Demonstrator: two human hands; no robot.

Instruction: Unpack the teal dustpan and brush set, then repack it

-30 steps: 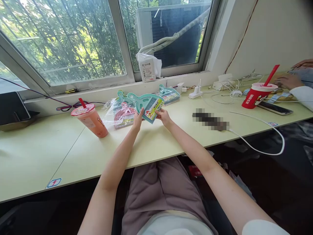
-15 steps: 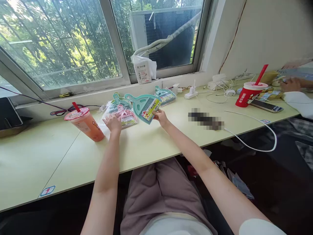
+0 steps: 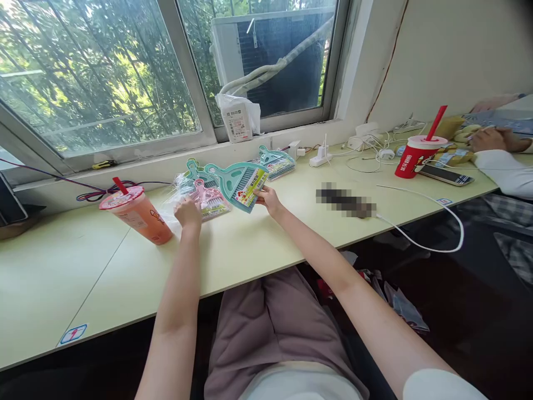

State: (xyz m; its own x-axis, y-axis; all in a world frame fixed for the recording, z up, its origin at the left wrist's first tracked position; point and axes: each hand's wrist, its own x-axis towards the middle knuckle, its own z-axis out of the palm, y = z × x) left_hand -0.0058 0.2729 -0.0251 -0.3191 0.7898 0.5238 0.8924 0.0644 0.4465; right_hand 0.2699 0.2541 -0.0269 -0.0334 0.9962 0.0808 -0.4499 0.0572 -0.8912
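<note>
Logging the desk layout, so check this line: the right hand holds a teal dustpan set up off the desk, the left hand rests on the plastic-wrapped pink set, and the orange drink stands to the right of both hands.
One detail is wrong. The head view shows the orange drink to the left of both hands, beside the left hand. The rest stands: the right hand holds the teal dustpan set up, the left rests on the wrapped pink set.

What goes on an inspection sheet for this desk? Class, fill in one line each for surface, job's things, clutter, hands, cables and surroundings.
Surface: pale green desk, with a small sticker near its front edge.
Job's things: teal dustpan set lifted off the desk; pink dustpan set in a clear wrapper.
Clutter: orange drink, red cup, phone, another teal set.
Hands: right hand has a grip on the teal dustpan set; left hand rests on the pink set's wrapper.
Cables: white cable loops off the desk edge; chargers tangled by the wall.
Surroundings: window; a co-worker's hand at far right.
</note>
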